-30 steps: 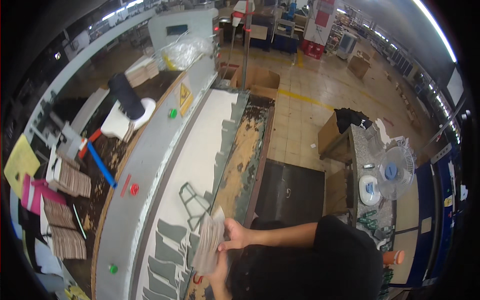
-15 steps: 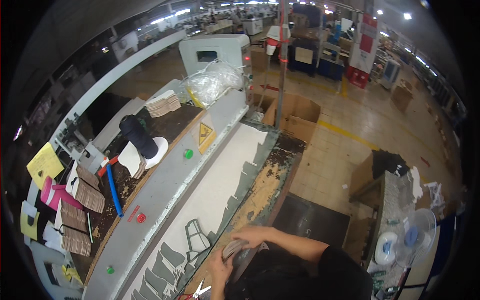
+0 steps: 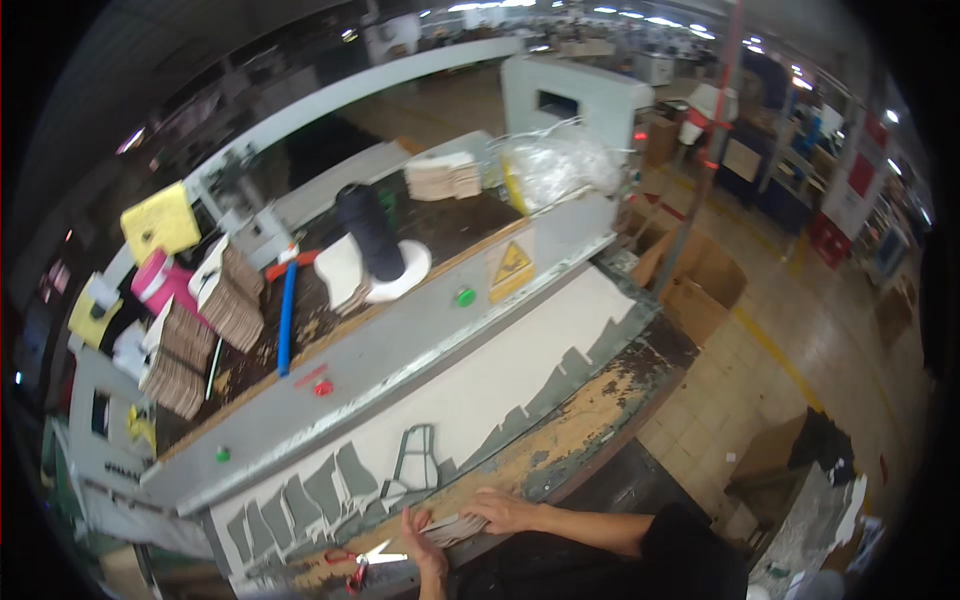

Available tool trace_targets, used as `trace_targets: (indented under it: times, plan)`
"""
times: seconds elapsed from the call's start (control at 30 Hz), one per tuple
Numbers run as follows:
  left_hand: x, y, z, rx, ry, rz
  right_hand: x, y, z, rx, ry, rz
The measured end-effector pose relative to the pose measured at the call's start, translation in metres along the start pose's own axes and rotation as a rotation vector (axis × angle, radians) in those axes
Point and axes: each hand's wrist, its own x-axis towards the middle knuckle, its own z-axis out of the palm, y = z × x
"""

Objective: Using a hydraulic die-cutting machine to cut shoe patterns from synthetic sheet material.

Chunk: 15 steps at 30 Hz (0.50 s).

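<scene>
The stack of thin pale pieces lies between the two hands, low over the worn board. The right hand has its fingers bent down over the stack's right end, nearly closed on it; the left hand is at the other end, fingers partly curled upward, and how firmly they grip I cannot tell. Just left of the left fingers lie red-handled scissors, blades spread and pointing toward that hand. Beyond the fingertips, a green metal frame rests on a white sheet with shaped gaps to its left. Farther beyond the fingers runs a grey machine beam bearing a red button.
</scene>
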Motion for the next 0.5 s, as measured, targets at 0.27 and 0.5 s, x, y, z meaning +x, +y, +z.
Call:
trace_targets:
  times: [0.27, 0.5]
  plan:
    - [-0.025, 0.02, 0.041, 0.0, -0.114, 0.005, 0.01, -0.03, -0.044, 0.179, 0.12, -0.069]
    - [-0.021, 0.017, 0.051, -0.034, -0.165, -0.025, -0.018, 0.016, -0.026, 0.143, -0.081, 0.15]
